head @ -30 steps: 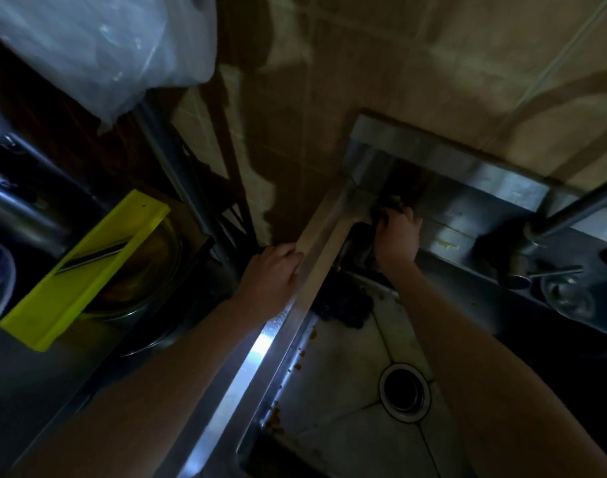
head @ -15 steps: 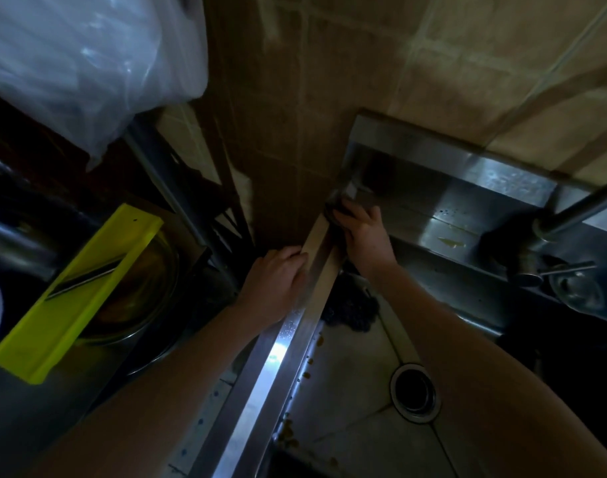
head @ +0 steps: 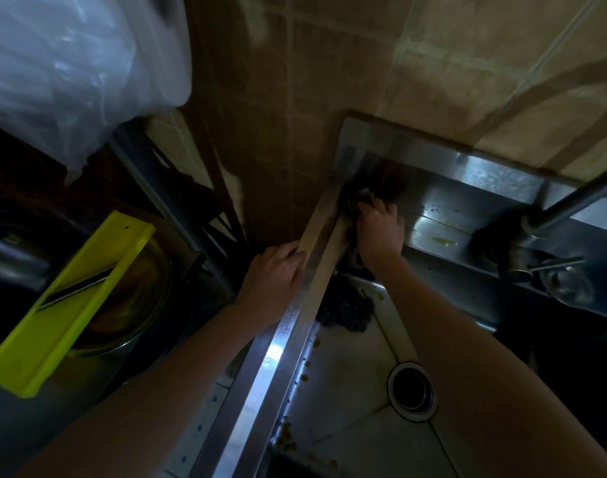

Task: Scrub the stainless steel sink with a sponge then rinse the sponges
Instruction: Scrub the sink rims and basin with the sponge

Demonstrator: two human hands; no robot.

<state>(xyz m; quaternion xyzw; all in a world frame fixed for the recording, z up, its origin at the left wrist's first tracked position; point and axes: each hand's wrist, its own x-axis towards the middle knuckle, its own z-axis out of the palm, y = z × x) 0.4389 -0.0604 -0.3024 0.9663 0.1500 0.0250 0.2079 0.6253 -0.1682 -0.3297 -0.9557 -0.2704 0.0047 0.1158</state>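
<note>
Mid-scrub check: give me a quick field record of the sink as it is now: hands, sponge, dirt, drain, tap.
right hand: presses a dark sponge into the far left corner of the sink
left hand: grip on the left rim
basin: a second dark scrubber lies below the right hand
dirt: food bits along the left wall
drain: uncovered
tap: no running water visible
beside sink: yellow slicer across a bowl
</note>
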